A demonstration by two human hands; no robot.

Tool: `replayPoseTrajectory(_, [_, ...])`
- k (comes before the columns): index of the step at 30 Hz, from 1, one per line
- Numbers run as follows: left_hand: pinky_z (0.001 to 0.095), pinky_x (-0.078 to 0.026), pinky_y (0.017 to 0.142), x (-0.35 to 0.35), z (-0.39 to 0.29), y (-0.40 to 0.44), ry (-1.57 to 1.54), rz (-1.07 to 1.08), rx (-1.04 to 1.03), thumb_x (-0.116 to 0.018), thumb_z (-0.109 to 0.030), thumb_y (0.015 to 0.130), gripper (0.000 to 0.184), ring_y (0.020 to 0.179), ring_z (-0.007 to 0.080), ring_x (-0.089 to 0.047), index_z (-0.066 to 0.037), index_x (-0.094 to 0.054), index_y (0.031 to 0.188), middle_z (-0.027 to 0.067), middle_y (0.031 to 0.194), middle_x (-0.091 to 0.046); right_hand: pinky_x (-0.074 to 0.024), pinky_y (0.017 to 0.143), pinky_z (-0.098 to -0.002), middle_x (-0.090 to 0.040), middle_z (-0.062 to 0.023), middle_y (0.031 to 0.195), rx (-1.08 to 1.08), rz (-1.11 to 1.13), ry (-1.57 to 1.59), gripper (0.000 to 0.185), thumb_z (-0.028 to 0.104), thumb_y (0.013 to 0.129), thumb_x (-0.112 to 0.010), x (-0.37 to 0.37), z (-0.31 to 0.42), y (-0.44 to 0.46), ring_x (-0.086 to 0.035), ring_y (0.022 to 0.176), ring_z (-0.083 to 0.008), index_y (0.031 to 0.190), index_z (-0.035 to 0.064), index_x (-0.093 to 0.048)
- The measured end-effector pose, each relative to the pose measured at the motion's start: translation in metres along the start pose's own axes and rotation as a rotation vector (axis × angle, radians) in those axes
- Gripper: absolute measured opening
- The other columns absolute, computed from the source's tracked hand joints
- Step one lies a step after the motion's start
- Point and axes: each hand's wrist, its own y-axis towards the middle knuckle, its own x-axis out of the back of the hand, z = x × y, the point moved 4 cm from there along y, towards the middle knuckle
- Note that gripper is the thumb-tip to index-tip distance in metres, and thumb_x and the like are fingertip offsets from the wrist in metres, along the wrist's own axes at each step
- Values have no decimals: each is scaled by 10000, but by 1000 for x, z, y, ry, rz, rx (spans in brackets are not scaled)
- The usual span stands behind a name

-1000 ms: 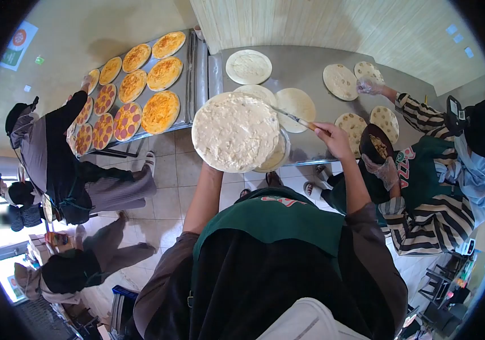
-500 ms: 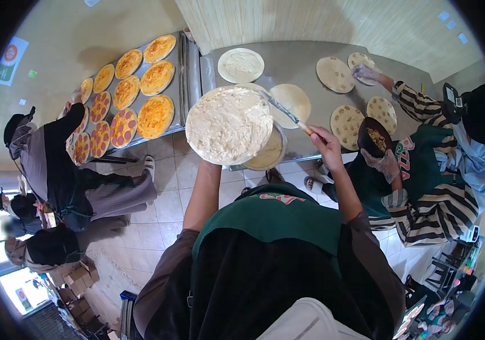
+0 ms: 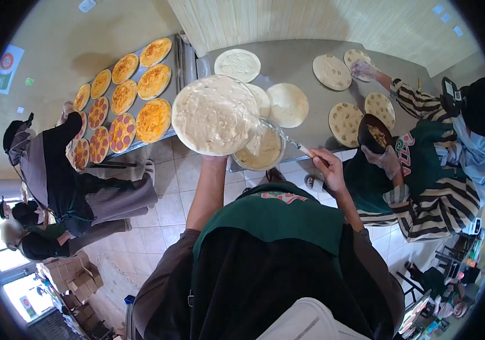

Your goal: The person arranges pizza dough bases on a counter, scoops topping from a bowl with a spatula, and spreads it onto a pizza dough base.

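Note:
A round dough base covered in cream-coloured sauce rests on my left hand, which holds it from below, its fingers hidden under the dough. My right hand grips the handle of a metal spatula, whose blade end is at the right edge of the sauced dough, over a bowl. The round bowl of sauce sits at the table's front edge, to the right of the held dough. Behind it, plain dough rounds lie on the table.
At right, a co-worker in striped sleeves holds a dark bowl and reaches to topped dough rounds. At left, another person stands by a tray table with several cheese and sausage pizzas. Boxes are lower left.
The held dough has shifted left and up. My right hand and the spatula have moved down, the blade now at the dough's right edge. More of the sauce bowl shows.

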Motion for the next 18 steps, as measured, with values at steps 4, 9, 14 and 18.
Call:
replayPoseTrajectory(4, [529, -446, 1027, 9, 4, -13, -3, -23, 18, -447, -568, 932, 672, 1287, 338, -471, -150, -364, 1453, 124, 1451, -435, -407, 720, -202, -639, -11, 958, -74, -60, 163, 288, 158, 948, -616, -8, -24, -3, -515, 796, -64, 1186, 0, -650])
replayPoseTrajectory(9, [525, -448, 1026, 6, 18, -22, 5, -49, 23, -448, -569, 933, 671, 1284, 336, -473, -152, -364, 1452, 122, 1450, -438, -401, 740, -199, -627, 26, 968, -186, -63, 233, 302, 176, 945, -629, -23, -43, 7, -488, 806, -52, 1193, 5, -647])
replayPoseTrajectory(14, [521, -449, 1026, -2, 14, -1, 18, -5, 9, -448, -569, 933, 669, 1282, 334, -476, -154, -365, 1452, 120, 1448, -440, -410, 755, -203, -637, 8, 971, -99, -66, 138, 298, 172, 949, -620, -24, -36, 0, -511, 825, -58, 1193, 2, -644])
replayPoseTrajectory(18, [518, -451, 1025, -1, 2, -8, 23, 12, 26, -449, -569, 934, 668, 1281, 332, -477, -155, -365, 1451, 118, 1447, -442, -427, 789, -219, -652, -34, 1005, -68, 11, 95, 293, 159, 947, -616, -20, -16, -16, -547, 873, -77, 1189, -4, -642])
